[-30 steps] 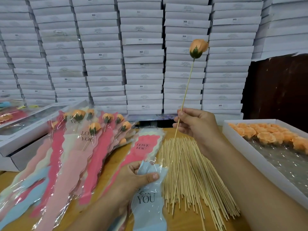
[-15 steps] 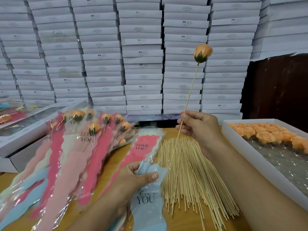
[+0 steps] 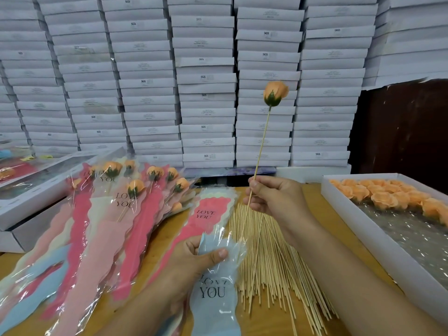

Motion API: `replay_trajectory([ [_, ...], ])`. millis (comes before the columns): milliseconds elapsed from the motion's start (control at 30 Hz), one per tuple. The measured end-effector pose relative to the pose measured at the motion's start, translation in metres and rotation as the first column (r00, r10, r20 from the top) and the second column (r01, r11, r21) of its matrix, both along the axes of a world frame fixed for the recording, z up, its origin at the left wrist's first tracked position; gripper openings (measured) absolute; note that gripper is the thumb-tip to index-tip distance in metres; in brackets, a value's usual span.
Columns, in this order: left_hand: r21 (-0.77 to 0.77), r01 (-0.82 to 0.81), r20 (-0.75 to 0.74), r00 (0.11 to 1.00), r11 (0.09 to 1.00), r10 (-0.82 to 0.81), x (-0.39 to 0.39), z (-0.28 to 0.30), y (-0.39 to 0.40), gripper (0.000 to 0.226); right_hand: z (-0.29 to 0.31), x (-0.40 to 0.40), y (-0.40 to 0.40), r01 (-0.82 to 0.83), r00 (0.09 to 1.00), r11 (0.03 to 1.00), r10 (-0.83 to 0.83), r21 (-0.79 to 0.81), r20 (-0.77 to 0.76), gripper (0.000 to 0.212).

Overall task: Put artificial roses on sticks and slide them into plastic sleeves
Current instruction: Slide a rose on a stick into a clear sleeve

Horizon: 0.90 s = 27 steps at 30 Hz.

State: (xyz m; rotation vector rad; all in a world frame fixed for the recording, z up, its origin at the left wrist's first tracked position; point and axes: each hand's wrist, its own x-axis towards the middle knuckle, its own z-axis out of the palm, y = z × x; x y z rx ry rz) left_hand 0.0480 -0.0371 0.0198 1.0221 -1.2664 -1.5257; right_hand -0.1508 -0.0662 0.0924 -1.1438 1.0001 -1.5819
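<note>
- Pinching the stick [image 3: 260,151] low on its length, the right hand [image 3: 276,197] has thumb and curled fingers closed round it, with a short tail of stick running below the fist and a long run above
- Topping that stick, the orange rose [image 3: 275,93] sits well above the right hand, bud up, green base down against the stick's tip
- Judging by its thinness, the stick should be light and stiff but easy to snap or bow, so a hold near the lower part, as now, steers the bottom tip well; the rose looks soft and crushable, so fingers are better kept off the petals
- Running nearly upright, the stick's long axis leans a little, rose end toward the wall of boxes, bare end down and toward the left hand
- Gripping the mouth of the blue sleeve [image 3: 215,287], the left hand [image 3: 194,260] sits below and to the left of the right hand, thumb across the clear film and fingers behind it
- Looking thin, limp and slippery, the sleeve probably needs its mouth held apart; whether it is open now I cannot tell
- Lying with its long axis toward the person, the blue sleeve has its wide scalloped mouth nearest the right hand and its narrow end at the bottom edge of view; the stick's bare tip ends just beside that mouth, not yet inside as far as I can judge
- Spreading under the right hand, the loose sticks [image 3: 271,267] fan across the table [image 3: 157,234]
- Lying left of the left hand, the filled sleeves [image 3: 101,226] overlap, roses at their far ends
- Sitting right of the right hand, the white tray [image 3: 363,238] holds loose rose heads [image 3: 388,197] along its far end
</note>
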Motion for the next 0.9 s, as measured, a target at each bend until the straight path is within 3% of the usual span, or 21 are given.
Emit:
replay_trajectory([
  [100, 0.002, 0.006, -0.014, 1.0, 1.0, -0.006, 0.0, 0.001, 0.001, 0.023, -0.01, 0.008, 0.001, -0.026, 0.999, 0.999, 0.027, 0.03, -0.035, 0.01],
  [233, 0.003, 0.012, -0.002, 1.0, 1.0, -0.012, -0.001, 0.002, 0.003, 0.037, -0.021, 0.015, 0.002, -0.046, 0.995, 0.996, 0.052, 0.08, -0.086, 0.017],
  [400, -0.011, 0.018, 0.016, 1.0, 1.0, -0.018, -0.002, -0.001, 0.002, 0.023, -0.028, 0.019, 0.001, -0.056, 0.995, 0.991, 0.064, 0.119, -0.071, 0.019],
  [567, -0.009, 0.059, 0.052, 0.997, 0.998, -0.059, 0.0, -0.001, 0.002, 0.031, -0.031, 0.02, 0.001, -0.06, 0.996, 0.99, 0.067, 0.13, -0.057, 0.016],
  [767, -0.023, 0.052, 0.034, 0.998, 0.998, -0.051, -0.001, -0.001, 0.003, 0.023, -0.034, 0.018, 0.002, -0.156, 0.959, 0.972, 0.192, 0.178, -0.207, 0.009],
  [900, -0.047, 0.058, -0.011, 0.998, 0.997, -0.059, -0.002, 0.002, 0.007, 0.012, -0.034, 0.015, 0.004, -0.194, 0.928, 0.958, 0.249, 0.213, -0.278, 0.022],
])
